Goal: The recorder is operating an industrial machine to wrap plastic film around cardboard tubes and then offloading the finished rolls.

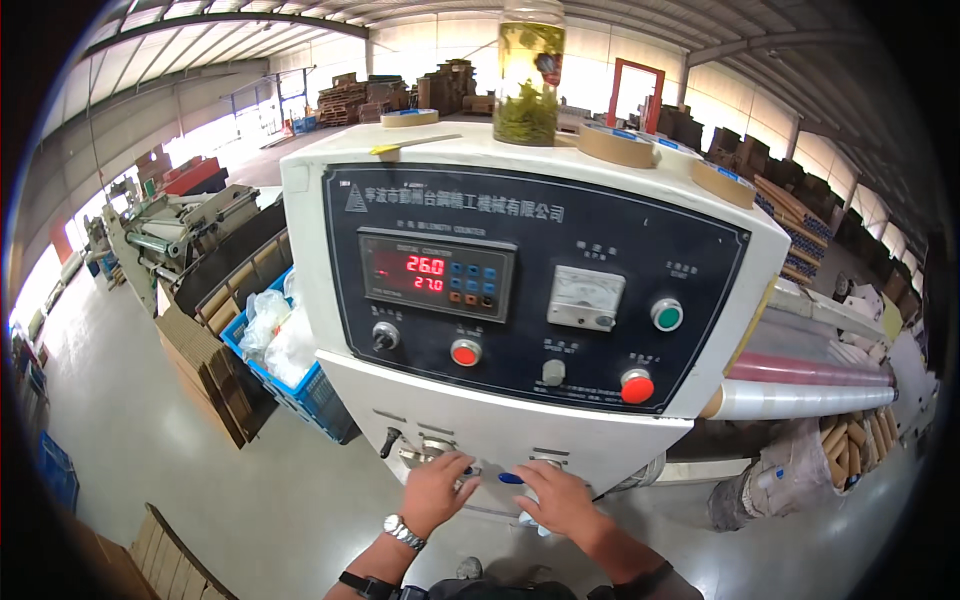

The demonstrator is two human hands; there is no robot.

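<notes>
While at the blue handle (511,478) low on the white cabinet (570,430) with right hand (555,498) half open, has left hand (437,490) loosely curled beside a metal fitting (434,446); cannot tell either's grip. Above, faces a dark panel (535,290).

A factory floor, as I see it from inside the hall: a ribbed metal roof (210,42) arches over a broad, smooth gray floor (115,365), daylight glaring along the sides. A white control cabinet (500,412) dominates the foreground, red digits (425,267) aglow on its dark panel (533,300). A roller machine (165,238) stands at left, a wide roll of pale film (805,399) lies at right, and brown stacks (450,86) fill the far end.
</notes>
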